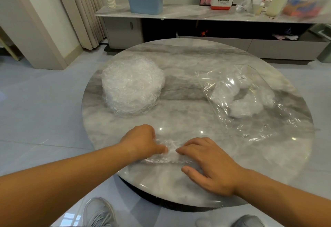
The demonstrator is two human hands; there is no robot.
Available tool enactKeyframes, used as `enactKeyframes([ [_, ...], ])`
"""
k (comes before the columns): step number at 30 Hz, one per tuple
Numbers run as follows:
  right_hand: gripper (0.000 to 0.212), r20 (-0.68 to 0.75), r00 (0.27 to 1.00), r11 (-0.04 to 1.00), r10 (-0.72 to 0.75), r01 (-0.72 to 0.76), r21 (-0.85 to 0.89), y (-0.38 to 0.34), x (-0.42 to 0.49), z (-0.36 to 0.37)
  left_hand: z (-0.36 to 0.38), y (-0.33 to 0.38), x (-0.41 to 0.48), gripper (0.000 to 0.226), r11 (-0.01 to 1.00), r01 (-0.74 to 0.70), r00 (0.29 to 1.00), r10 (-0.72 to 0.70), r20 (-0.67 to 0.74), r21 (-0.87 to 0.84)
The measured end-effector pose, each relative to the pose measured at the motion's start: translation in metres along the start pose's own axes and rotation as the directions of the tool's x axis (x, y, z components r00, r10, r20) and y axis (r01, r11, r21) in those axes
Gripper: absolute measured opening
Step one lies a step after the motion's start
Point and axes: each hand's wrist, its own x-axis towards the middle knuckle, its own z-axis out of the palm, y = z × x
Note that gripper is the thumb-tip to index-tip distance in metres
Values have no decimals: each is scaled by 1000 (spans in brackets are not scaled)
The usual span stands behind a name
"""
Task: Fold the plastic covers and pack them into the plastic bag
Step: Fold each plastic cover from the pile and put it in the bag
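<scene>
**tidy_tom:** What are the fingers [189, 146] doing here, and which step is this?

**foldmaster:** Looks like mid-fold to me. The right hand [211, 164] is lying flat, fingers straight and close together, thumb out to the side, pressing down on one crinkly clear plastic cover [168, 156]. The left hand [141, 142] is curling its fingers in and pinching the bunched-up end of that cover with the thumb. The two hands are almost touching at the tips, right at the near edge of the round grey marbled surface [188, 56].

**tidy_tom:** And the rest of the stuff?

**foldmaster:** The round stack of clear plastic covers [131, 85] is sitting further back on the left, well apart from the hands. The big clear plastic bag [250, 101] is lying off to the right with a few whitish folded bundles already showing inside, so I'm guessing packing is under way but the stack is looking pretty tall.

**tidy_tom:** Next move?

**foldmaster:** I'd say squeezing the air out and doubling it over while pinning it flat, since thin film is springy. Then it's heading right, and the bag mouth probably needs one hand opening it.
</scene>
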Motion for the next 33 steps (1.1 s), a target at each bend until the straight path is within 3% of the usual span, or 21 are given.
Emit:
enactKeyframes([
  [5,42,-74,997,1000,-13,14,3,-6,6,-1,0,-2,0,48,994,-45,999,43,-15,-100],
  [10,48,125,991,997,-36,44,-61,-7,5,2,-1,0,0,51,942,17,997,11,80,-336],
  [14,55,206,978,994,-30,51,-96,-3,1,4,-10,3,-5,32,782,168,977,-50,208,-600],
  [17,56,218,976,993,-30,55,-107,-4,0,4,-13,5,-9,22,637,246,952,-17,306,-730],
  [23,59,203,978,990,47,-19,-138,-8,-3,3,-2,20,-17,15,463,250,937,107,334,-850],
  [27,52,138,990,992,11,6,-123,-8,-7,3,4,27,-18,25,443,272,935,88,343,-854],
  [33,40,-50,998,998,32,-30,51,1,-19,-6,12,27,-18,19,512,243,940,86,331,-824],
])
